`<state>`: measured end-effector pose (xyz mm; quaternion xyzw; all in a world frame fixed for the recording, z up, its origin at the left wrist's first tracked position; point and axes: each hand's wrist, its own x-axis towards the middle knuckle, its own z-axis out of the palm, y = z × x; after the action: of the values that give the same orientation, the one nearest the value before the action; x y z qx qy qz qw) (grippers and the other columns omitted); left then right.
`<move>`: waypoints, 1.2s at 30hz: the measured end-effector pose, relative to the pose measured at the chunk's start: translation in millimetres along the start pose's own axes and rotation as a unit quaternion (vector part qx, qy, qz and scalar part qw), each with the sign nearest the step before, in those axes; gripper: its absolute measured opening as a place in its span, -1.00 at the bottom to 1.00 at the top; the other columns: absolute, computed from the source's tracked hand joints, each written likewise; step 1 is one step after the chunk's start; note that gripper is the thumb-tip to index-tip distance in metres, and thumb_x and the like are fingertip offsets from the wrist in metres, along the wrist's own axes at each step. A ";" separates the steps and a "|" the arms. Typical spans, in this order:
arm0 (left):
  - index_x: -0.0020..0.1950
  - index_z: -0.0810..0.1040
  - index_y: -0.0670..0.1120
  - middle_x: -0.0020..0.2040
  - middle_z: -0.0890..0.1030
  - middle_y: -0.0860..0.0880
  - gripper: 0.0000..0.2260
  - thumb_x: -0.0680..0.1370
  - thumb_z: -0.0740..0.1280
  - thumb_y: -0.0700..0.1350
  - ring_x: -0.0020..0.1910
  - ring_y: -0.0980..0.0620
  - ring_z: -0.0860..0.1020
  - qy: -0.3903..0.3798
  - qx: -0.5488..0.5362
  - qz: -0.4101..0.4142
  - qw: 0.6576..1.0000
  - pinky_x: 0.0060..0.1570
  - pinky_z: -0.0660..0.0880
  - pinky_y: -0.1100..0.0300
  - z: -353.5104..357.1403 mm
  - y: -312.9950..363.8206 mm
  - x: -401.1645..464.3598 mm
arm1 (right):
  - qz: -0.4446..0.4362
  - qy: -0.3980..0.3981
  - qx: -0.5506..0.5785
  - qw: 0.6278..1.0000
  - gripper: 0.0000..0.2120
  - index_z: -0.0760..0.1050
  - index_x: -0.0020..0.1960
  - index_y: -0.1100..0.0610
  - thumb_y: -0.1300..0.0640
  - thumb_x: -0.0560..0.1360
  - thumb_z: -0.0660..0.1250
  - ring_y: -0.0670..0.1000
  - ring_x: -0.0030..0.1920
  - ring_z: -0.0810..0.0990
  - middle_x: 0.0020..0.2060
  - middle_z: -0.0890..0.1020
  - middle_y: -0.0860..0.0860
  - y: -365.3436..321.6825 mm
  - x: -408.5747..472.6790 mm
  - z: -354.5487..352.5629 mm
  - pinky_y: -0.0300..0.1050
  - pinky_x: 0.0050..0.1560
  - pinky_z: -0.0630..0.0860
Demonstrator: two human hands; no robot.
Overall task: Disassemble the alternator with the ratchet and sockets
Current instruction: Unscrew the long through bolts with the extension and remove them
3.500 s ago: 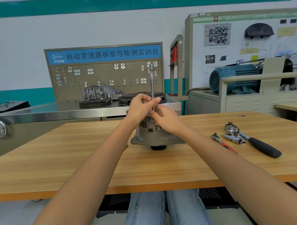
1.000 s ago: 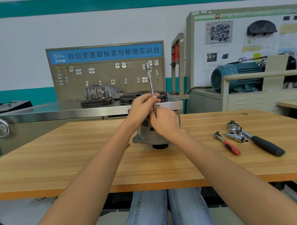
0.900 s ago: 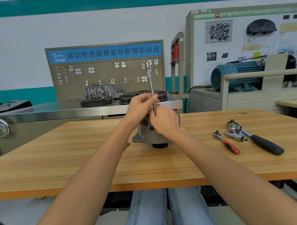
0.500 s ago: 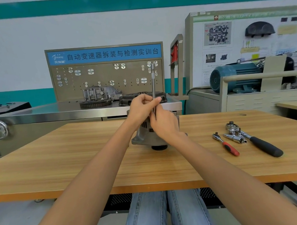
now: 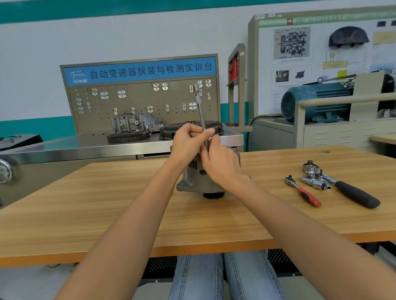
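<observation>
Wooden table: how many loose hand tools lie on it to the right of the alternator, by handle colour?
Red-handled ratchet: 1
Black-handled ratchet: 1
Bare metal sockets and adapters between them: too clustered to count
Total handled tools: 2

Both hands meet on top of the alternator [image 5: 200, 183]. The left hand [image 5: 189, 142] pinches a thin metal bar [image 5: 200, 109] standing up above its fingers [image 5: 207, 132]; the right hand [image 5: 220, 162] curls just below.
</observation>
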<state>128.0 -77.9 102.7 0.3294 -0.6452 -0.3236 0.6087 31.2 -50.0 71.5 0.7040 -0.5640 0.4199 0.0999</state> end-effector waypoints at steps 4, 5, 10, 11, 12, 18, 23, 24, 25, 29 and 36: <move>-0.16 0.50 -0.05 -0.41 0.52 0.13 -0.84 0.49 0.45 -0.06 -0.50 0.26 0.47 -0.006 0.014 0.005 1.000 -0.48 0.42 0.36 -0.1 0.9 -1.6 | -0.023 -0.014 -0.037 0.999 -0.70 0.26 0.23 0.22 0.02 0.65 0.00 0.03 -0.33 0.50 -0.26 0.54 0.05 2.1 1.9 0.0 -0.11 -0.38 0.41; -0.16 0.51 -0.05 -0.39 0.53 0.11 -0.86 0.51 0.42 -0.04 -0.51 0.26 0.46 -0.009 0.016 0.006 1.000 -0.48 0.41 0.35 0.2 1.1 -2.4 | -0.026 -0.013 -0.042 0.999 -0.71 0.27 0.21 0.21 0.02 0.65 0.00 0.01 -0.34 0.48 -0.28 0.50 0.03 2.9 2.4 0.5 -0.15 -0.41 0.36; -0.12 0.60 -0.01 -0.20 0.62 0.04 -0.88 0.59 0.30 -0.12 -0.48 0.31 0.46 -0.008 0.017 0.020 1.000 -0.44 0.39 0.42 -0.2 3.1 -6.5 | -0.030 -0.009 -0.043 0.999 -0.71 0.31 0.22 0.20 0.03 0.65 0.01 -0.01 -0.34 0.45 -0.27 0.52 0.03 5.1 3.2 1.9 -0.19 -0.45 0.27; -0.11 0.61 -0.01 -0.17 0.63 0.02 -0.88 0.59 0.31 -0.13 -0.46 0.32 0.47 -0.008 0.018 0.024 1.000 -0.43 0.39 0.43 -0.1 2.9 -6.9 | -0.028 -0.008 -0.042 0.999 -0.71 0.31 0.23 0.20 0.03 0.65 0.01 -0.01 -0.34 0.45 -0.28 0.51 0.03 5.3 3.3 2.0 -0.20 -0.45 0.26; -0.09 0.61 -0.02 -0.16 0.64 0.02 -0.90 0.58 0.32 -0.13 -0.43 0.31 0.48 -0.007 0.019 0.027 0.999 -0.41 0.40 0.43 0.2 2.5 -7.0 | -0.027 -0.007 -0.043 0.999 -0.70 0.32 0.23 0.20 0.03 0.65 0.01 -0.01 -0.34 0.45 -0.28 0.49 0.02 5.5 3.4 2.4 -0.19 -0.45 0.27; -0.14 0.52 -0.06 -0.30 0.53 0.06 -0.88 0.50 0.44 -0.10 -0.40 0.27 0.50 0.020 0.017 0.010 1.000 -0.36 0.43 0.40 3.6 1.8 -5.4 | -0.018 0.007 -0.013 1.000 -0.69 0.37 0.16 0.21 0.00 0.65 0.01 0.02 -0.30 0.52 -0.27 0.52 0.02 6.0 0.2 3.6 -0.11 -0.35 0.41; -0.10 0.49 -0.09 -0.26 0.51 0.03 -0.86 0.52 0.42 -0.09 -0.33 0.17 0.48 0.027 0.021 0.018 0.999 -0.36 0.44 0.34 4.1 1.5 -6.8 | -0.030 0.016 -0.023 0.999 -0.70 0.38 0.17 0.19 0.00 0.65 0.02 0.03 -0.28 0.55 -0.25 0.55 0.03 5.6 -0.4 3.8 -0.10 -0.35 0.43; -0.07 0.51 -0.10 -0.23 0.53 0.03 -0.89 0.54 0.38 -0.08 -0.33 0.20 0.48 0.018 0.022 0.018 0.999 -0.37 0.42 0.37 3.3 1.8 -7.1 | -0.032 0.020 -0.028 0.999 -0.70 0.39 0.16 0.18 0.01 0.65 0.02 0.01 -0.30 0.51 -0.26 0.54 0.03 6.1 -0.2 4.0 -0.13 -0.39 0.36; -0.05 0.54 -0.09 -0.20 0.57 0.03 -0.92 0.57 0.34 -0.09 -0.36 0.25 0.48 0.008 0.021 0.016 1.000 -0.37 0.41 0.39 2.6 2.5 -7.9 | -0.035 0.022 -0.033 0.999 -0.71 0.39 0.15 0.18 0.01 0.65 0.01 -0.01 -0.31 0.47 -0.26 0.54 0.03 6.7 -0.2 4.3 -0.16 -0.41 0.31; -0.07 0.61 0.00 -0.12 0.63 0.04 -0.85 0.58 0.28 -0.20 -0.43 0.33 0.49 -0.011 0.003 0.023 1.000 -0.35 0.41 0.44 -0.2 2.3 -9.9 | -0.042 0.025 -0.047 0.998 -0.69 0.41 0.15 0.19 0.03 0.65 0.00 -0.02 -0.31 0.45 -0.25 0.52 0.02 7.2 -0.1 4.6 -0.18 -0.38 0.28; -0.11 0.54 -0.08 -0.32 0.53 0.08 -0.90 0.49 0.45 -0.14 -0.41 0.33 0.52 -0.002 0.020 0.008 1.000 -0.35 0.44 0.46 1.4 1.6 -4.9 | -0.029 0.034 -0.003 0.999 -0.70 0.42 0.08 0.19 0.01 0.64 0.02 0.00 -0.32 0.53 -0.37 0.43 -0.08 9.0 -0.6 6.9 -0.26 -0.46 0.26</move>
<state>126.7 -72.9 101.1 0.3359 -0.6557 -0.3066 0.6028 26.5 -56.9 63.8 0.7047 -0.5411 0.4391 0.1331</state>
